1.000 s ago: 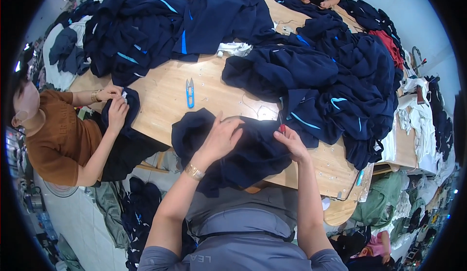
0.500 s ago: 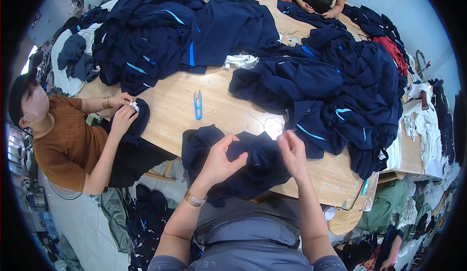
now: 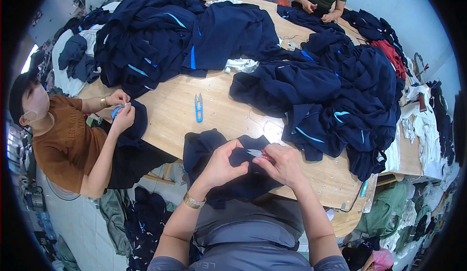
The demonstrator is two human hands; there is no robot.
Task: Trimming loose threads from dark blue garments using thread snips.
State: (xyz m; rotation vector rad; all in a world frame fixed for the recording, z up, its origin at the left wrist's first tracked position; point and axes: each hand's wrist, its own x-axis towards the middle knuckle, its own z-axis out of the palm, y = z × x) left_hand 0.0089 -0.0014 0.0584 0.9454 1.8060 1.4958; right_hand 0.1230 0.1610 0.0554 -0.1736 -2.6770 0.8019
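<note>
At the near edge of the wooden surface [image 3: 170,110], a dark blue garment [image 3: 209,149] lies bunched. The left hand [image 3: 221,166] pinches its cloth taut, so the right hand [image 3: 282,164], closed around a small red-handled tool [image 3: 262,155], can work it. Blue snips [image 3: 198,107] lie farther off.

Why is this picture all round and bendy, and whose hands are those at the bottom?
A small camera sits on a person's head and looks down, so its wide lens bends the edges. The two arms from below are that person's own. The left hand and right hand pinch a dark navy cloth garment at the edge of a long pale wooden table. A small red thing shows at the right fingers; I cannot tell what. Blue thread snips lie on the wood, between big heaps of navy clothes. A person in a brown shirt works alongside.
</note>
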